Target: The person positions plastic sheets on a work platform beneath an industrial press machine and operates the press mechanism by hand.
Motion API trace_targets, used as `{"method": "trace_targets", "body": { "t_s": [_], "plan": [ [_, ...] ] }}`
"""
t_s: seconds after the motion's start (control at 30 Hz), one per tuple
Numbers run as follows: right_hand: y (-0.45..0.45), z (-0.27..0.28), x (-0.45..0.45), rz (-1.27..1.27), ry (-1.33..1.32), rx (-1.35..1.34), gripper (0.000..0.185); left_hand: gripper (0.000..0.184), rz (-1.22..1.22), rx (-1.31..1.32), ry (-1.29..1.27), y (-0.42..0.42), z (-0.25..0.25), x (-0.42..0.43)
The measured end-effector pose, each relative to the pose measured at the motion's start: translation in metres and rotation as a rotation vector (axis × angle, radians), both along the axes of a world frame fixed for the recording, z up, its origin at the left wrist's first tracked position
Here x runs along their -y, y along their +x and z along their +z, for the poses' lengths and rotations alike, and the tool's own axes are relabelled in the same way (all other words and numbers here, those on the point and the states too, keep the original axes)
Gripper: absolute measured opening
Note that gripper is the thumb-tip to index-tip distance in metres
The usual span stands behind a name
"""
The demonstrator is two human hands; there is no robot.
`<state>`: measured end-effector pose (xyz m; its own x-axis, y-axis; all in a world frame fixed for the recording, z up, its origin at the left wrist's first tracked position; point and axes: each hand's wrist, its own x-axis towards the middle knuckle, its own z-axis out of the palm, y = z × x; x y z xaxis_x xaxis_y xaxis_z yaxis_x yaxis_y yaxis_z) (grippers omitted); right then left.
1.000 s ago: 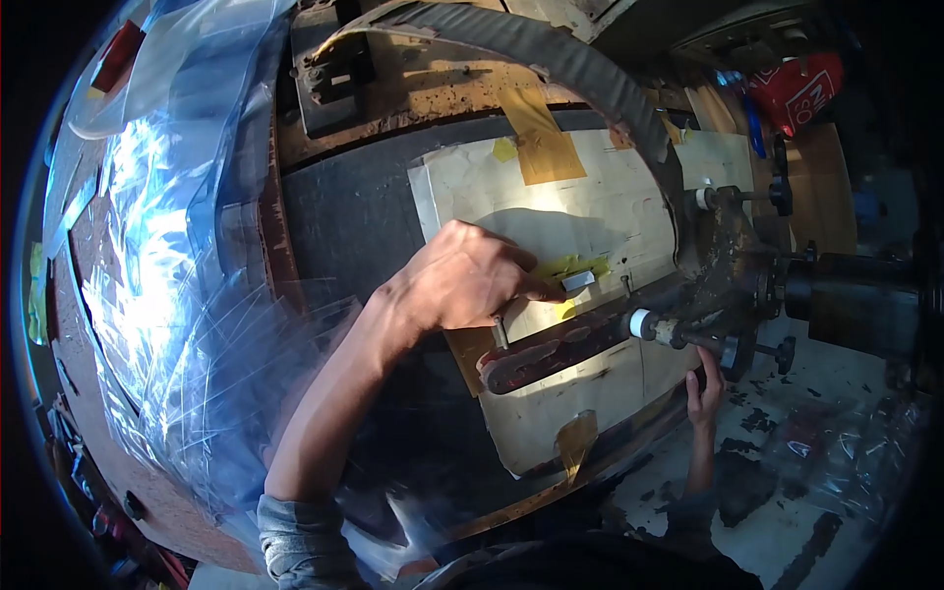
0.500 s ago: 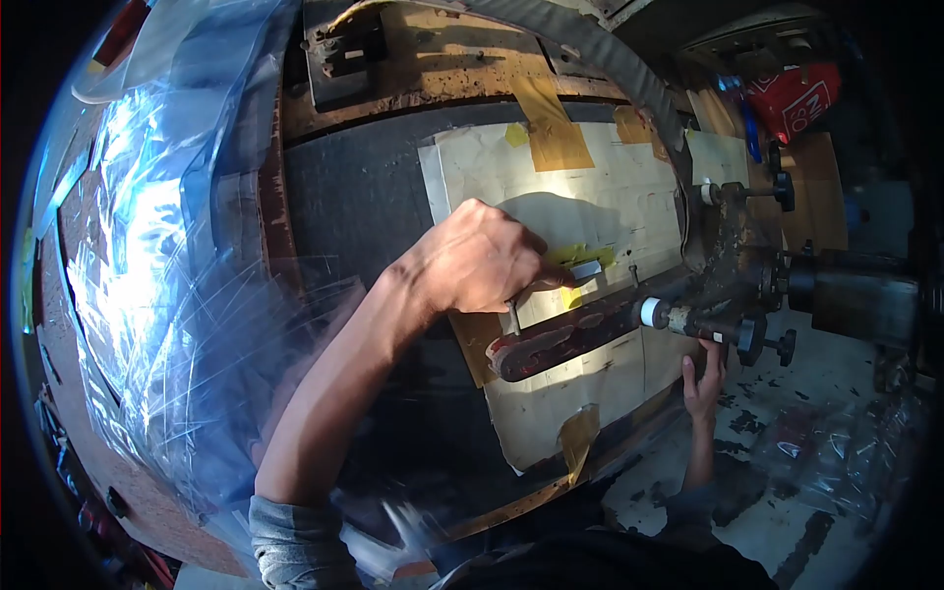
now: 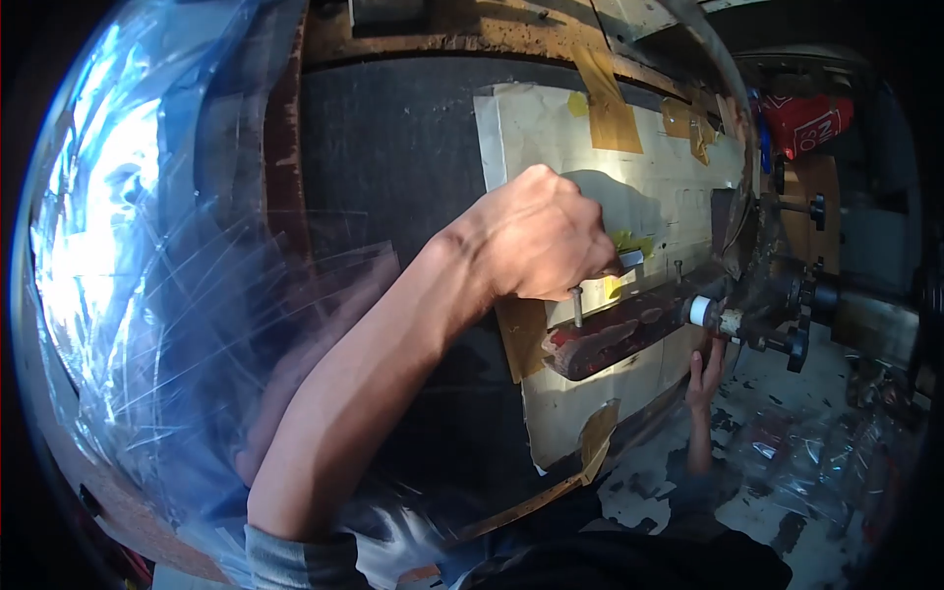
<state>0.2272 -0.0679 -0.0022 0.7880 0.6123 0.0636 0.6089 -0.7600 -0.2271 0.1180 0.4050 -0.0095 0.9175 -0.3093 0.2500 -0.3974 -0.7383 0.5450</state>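
My left hand (image 3: 551, 236) is closed over a pale board (image 3: 531, 133), its fingertips pinched at the end of a small, shiny, pale strip (image 3: 632, 259). Yellow tape (image 3: 612, 287) shows just below the strip. An upright bolt (image 3: 577, 307) stands near the heel of this hand, on a dark red, worn metal arm (image 3: 615, 339). My right hand (image 3: 704, 379) is lower right, with thumb and fingers stretched upward and apart. Its fingertips reach the underside of a machine fitting with a white end (image 3: 699, 311) and are partly hidden there.
Crumpled clear plastic film (image 3: 128, 226) covers the left side. Brown tape (image 3: 612, 108) fixes the board to a dark panel (image 3: 393, 147). Black knobs (image 3: 797, 349) stick out from the machine at right. A red bag (image 3: 811, 126) lies at the far right, and clear plastic bags (image 3: 787, 442) lie below.
The view has shifted, so the board, arm and hands appear farther right. My left hand stays at the pale strip and covers more of it. The right hand stays beneath the fitting.
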Motion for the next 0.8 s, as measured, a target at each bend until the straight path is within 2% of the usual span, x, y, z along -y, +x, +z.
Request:
{"method": "trace_targets", "body": {
  "t_s": [0.03,0.13,0.2,0.23,0.27,0.3,0.37,0.47,0.63,0.8],
  "plan": [
    [-0.001,-0.001,-0.001,-0.01,0.013,0.007,0.054,0.026,-0.005,-0.026,0.055,0.0,0.004,0.0],
    [0.001,0.001,0.011,-0.066,0.013,-0.043,0.055,0.019,0.02,0.132,-0.097,0.001,-0.007,0.001],
    [0.0,0.004,0.0,-0.103,0.018,-0.109,0.055,0.01,0.02,0.133,-0.062,0.002,-0.004,-0.002],
    [0.004,-0.005,0.006,0.012,0.039,0.08,0.053,0.009,0.001,0.103,-0.075,0.004,-0.001,-0.004],
    [0.008,-0.005,0.019,-0.038,0.049,-0.015,0.052,0.009,-0.021,0.073,-0.095,0.003,-0.003,-0.003],
    [0.013,-0.003,0.034,-0.088,0.063,-0.105,0.051,0.008,0.08,0.237,-0.191,0.002,-0.016,0.005],
    [0.035,-0.011,0.072,-0.005,0.03,-0.034,0.038,0.007,0.043,0.197,-0.136,0.004,-0.013,0.006],
    [0.05,-0.013,0.11,-0.335,0.444,-0.282,0.032,0.006,-0.043,0.06,-0.097,0.0,0.007,-0.016],
    [0.031,-0.009,0.063,-0.171,0.167,-0.088,0.043,0.008,-0.037,0.018,-0.044,0.002,0.007,-0.01],
    [0.02,-0.001,0.033,-0.139,0.032,-0.016,0.047,0.01,0.055,0.054,-0.168,-0.001,0.0,-0.005]
  ]
}}
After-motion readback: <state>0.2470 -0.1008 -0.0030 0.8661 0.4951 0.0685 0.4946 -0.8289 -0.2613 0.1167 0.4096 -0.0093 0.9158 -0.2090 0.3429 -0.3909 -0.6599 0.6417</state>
